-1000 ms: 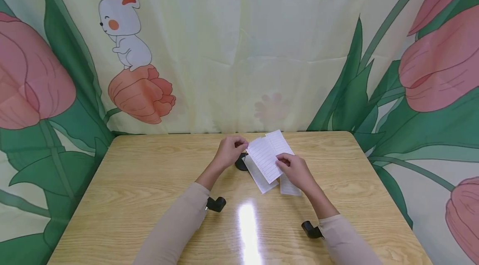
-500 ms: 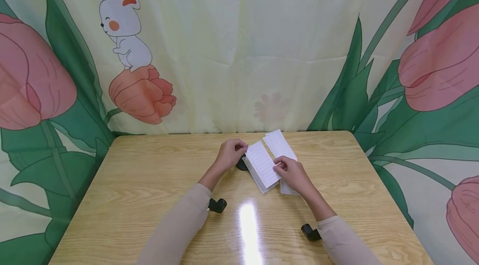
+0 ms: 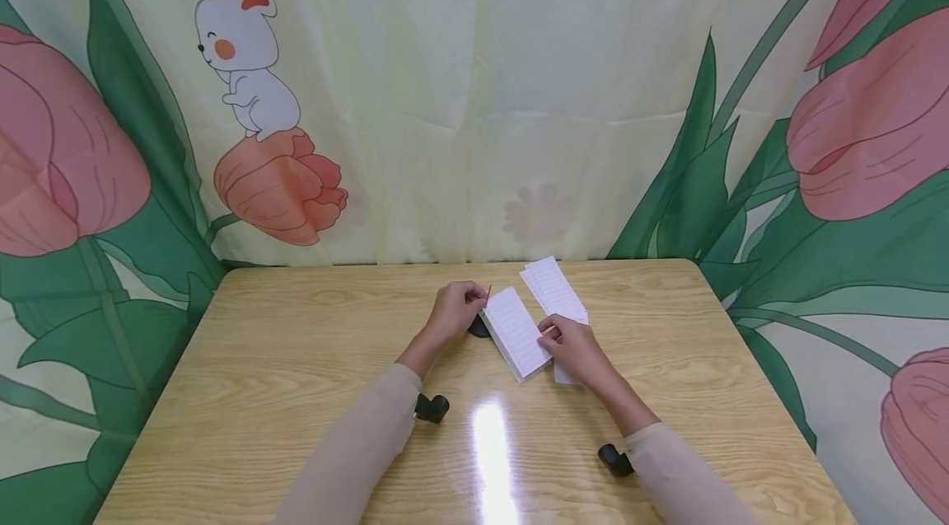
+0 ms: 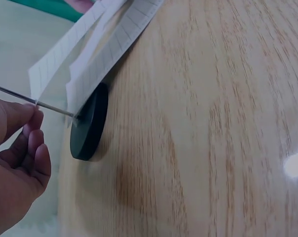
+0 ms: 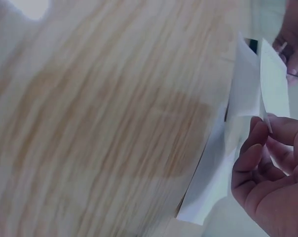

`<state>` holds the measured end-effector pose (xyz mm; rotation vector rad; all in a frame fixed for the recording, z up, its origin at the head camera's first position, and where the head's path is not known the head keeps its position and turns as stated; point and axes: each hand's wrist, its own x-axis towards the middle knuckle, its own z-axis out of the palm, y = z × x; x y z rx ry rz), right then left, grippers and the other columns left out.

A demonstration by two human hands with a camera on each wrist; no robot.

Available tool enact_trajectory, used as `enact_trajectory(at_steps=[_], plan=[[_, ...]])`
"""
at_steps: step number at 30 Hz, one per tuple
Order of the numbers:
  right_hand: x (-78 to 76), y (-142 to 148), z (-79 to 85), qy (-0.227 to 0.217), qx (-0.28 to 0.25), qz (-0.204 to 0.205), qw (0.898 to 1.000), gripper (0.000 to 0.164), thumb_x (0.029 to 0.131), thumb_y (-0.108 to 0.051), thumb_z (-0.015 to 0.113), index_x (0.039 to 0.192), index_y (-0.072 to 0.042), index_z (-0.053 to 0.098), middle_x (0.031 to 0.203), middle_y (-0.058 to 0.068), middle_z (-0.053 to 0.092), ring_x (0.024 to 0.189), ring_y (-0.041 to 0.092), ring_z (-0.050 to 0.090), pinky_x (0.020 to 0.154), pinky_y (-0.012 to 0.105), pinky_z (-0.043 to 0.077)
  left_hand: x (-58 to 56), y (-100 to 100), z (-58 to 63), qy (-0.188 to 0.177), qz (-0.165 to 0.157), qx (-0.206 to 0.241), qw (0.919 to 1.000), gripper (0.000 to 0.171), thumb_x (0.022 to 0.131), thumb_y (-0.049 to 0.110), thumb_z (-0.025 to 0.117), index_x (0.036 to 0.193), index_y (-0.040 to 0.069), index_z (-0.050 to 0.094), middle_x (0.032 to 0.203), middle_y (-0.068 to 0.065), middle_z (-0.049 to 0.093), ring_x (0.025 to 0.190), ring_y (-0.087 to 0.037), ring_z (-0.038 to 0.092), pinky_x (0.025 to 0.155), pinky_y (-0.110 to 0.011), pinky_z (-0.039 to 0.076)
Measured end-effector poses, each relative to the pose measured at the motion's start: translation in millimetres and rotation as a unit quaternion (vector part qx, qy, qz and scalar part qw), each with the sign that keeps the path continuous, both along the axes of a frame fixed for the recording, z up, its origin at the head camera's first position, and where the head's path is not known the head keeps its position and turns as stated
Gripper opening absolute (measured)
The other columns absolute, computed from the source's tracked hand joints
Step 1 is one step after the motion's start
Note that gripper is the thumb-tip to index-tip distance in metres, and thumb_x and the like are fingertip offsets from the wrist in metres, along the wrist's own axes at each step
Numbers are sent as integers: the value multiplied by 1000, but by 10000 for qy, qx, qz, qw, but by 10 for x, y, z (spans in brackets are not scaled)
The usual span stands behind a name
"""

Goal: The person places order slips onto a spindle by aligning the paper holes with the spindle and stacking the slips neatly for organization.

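A lined paper slip (image 3: pixel 515 327) stretches between both hands over the back middle of the table. My left hand (image 3: pixel 455 307) pinches its corner between thumb and finger, right at a thin metal spike (image 4: pixel 13 93) that passes through the paper. The spike rises from a round black base (image 4: pixel 92 128), a bill spike. Another lined slip (image 4: pixel 119 42) sits lower on the spike, near the base. My right hand (image 5: pixel 272 173) pinches the near right edge of the top slip. Just beyond that hand lie more lined slips (image 3: pixel 554 286), partly covered by it.
The wooden table (image 3: pixel 311 344) carries a bright light reflection (image 3: pixel 493 451) in front. Black camera mounts (image 3: pixel 432 408) sit at both wrists. A curtain (image 3: pixel 415 96) with tulips and a rabbit hangs behind the table's far edge.
The top slip has come down toward the slip beneath and lines up with it more closely. Both hands have lowered slightly, and the spike's tip now shows above the left fingers.
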<state>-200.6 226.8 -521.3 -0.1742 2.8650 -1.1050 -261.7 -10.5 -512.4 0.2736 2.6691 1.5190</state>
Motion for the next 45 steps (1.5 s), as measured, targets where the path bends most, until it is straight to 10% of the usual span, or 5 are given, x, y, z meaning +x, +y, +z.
enact_trajectory(at_steps=[45], plan=[[-41,-43,-84,97,769,395,9962,18,88,-2,76,104,-6,69,76,-1,63,73,14,56,68,31,47,-36,47,-210,59,188,-508,9985,8,94,2,73,90,4,80,91,-8,76,85,-18,64,76,-30,54]])
